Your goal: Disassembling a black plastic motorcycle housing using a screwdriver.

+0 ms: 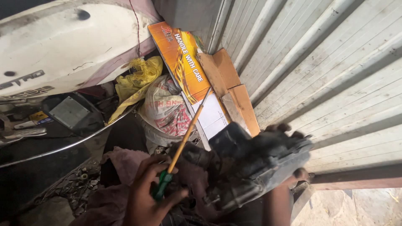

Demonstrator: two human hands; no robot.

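Head view: left hand [146,196] grip wrapped tight round green handle of a screwdriver [184,140], long orange-gold shaft angled up-right, tip over the cardboard. Right hand [293,167] grip clamped on a black greasy engine part [255,163], blocky casing, grimy, fingertips [298,134] curled over its top edge, held low centre against a maroon rag [125,167]. Behind: orange cardboard box [197,75], yellow cloth [140,79], printed sack [165,109], white scooter body [63,42], corrugated metal shutter [335,62].

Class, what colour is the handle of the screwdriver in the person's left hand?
Green, on the screwdriver held by the left hand; head view.
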